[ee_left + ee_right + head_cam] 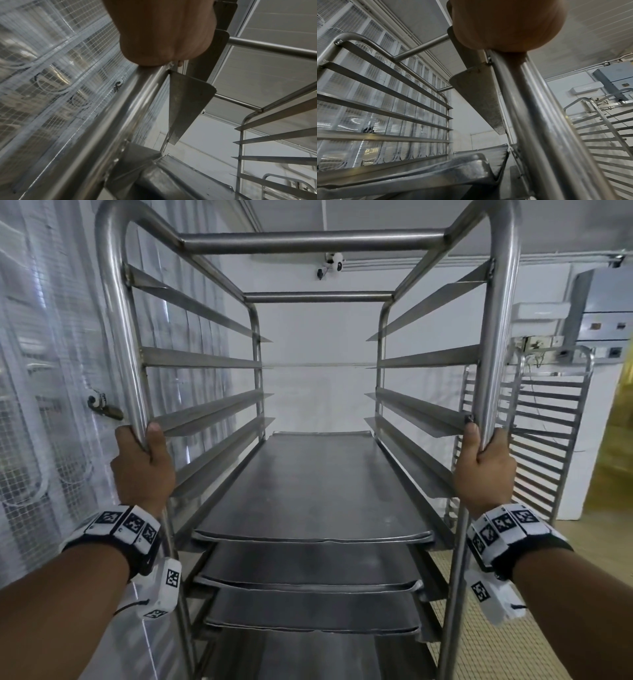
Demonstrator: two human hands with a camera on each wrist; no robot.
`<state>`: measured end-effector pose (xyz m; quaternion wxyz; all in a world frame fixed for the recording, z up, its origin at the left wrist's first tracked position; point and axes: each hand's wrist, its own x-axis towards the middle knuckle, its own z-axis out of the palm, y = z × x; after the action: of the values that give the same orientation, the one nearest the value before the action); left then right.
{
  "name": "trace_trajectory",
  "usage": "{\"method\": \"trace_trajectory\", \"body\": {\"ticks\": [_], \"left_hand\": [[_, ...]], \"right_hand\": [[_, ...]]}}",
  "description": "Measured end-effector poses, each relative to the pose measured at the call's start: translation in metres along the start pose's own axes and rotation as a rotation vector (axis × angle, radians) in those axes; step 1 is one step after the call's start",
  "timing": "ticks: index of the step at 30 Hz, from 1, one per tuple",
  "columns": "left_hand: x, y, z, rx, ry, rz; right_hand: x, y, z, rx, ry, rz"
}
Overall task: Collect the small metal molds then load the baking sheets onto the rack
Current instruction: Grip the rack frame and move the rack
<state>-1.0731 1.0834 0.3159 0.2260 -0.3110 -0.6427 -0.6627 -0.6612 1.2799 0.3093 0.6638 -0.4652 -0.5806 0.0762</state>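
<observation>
A tall steel rack (313,242) fills the head view. My left hand (142,463) grips its front left post (118,337) and my right hand (483,470) grips the front right post (498,337), both at about the same height. Three dark baking sheets lie stacked on the lower runners: the top sheet (315,491), a second sheet (308,568) and a third sheet (308,609). The upper runners hold nothing. In the wrist views, the left hand (164,33) wraps the post (106,121), the right hand (506,25) wraps its post (539,121), with a sheet corner (471,166) below. No small molds are visible.
A clear plastic strip curtain over wire mesh (44,405) stands close on the left. A second empty steel rack (537,440) stands to the right, near a white wall and a grey cabinet (603,309). The tiled floor (479,645) shows at the lower right.
</observation>
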Motion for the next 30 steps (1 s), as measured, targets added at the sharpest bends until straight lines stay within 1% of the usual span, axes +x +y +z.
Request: {"method": "trace_trajectory", "body": {"ticks": [6,10,17,20,24,30], "left_hand": [[0.023,-0.022,0.036,-0.039,-0.021,0.011],[0.040,-0.041,0.071,-0.061,-0.055,-0.005],[0.076,-0.068,0.134,-0.065,-0.089,-0.008],[0.087,-0.073,0.155,-0.068,-0.096,-0.050],[0.096,-0.079,0.183,-0.052,-0.104,-0.070],[0.100,-0.087,0.240,-0.076,-0.100,-0.085]], "right_hand": [[0.009,0.005,0.033,-0.020,0.027,-0.007],[0.021,0.011,0.059,-0.060,0.019,0.014],[0.042,0.025,0.116,-0.154,0.085,0.018],[0.050,0.030,0.139,-0.147,0.099,0.010],[0.064,0.044,0.165,-0.160,0.105,-0.005],[0.104,0.080,0.192,-0.143,0.105,0.008]]}}
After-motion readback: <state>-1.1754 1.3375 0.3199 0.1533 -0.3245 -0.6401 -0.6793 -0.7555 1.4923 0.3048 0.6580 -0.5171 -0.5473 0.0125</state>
